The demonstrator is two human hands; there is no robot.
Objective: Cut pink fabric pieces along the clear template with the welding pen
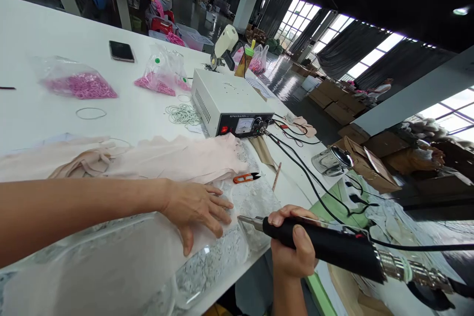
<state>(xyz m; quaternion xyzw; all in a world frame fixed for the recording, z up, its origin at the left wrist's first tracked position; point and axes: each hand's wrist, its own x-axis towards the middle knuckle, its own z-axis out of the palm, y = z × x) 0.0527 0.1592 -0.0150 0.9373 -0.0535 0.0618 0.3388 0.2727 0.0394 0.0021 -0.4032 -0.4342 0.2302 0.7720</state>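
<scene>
The left hand [196, 207] lay flat and open, fingers spread, and pressed down on a thin cloth [129, 256]. It gripped nothing. The cloth lay at the near edge of the worktop [44, 34], on top of a sheet of lace [255, 197].

The right hand [292, 247] was closed tight around the black grip of a tool [333, 249]. The tool's thin metal tip pointed at the cloth, just beside the left fingers. A black cord [307, 177] ran from the tool to a white box [225, 98] with a dial on its front.

The cloth looked very light, soft and floppy, and probably slippery. It would likely slide or bunch up, so a flat palm near the spot being worked seemed the best hold. The tool looked stiff and heavier, and the black grip was the safe place to hold it, well back from the tip.

Behind the left hand sat a pile of pink cloth [177, 158]. Small orange snips [246, 177] lay near it. Farther off were white rings [183, 114], two bags of pink bits [79, 84] and a phone [121, 51]. A shiny metal cup [331, 160] sat off to the right.
</scene>
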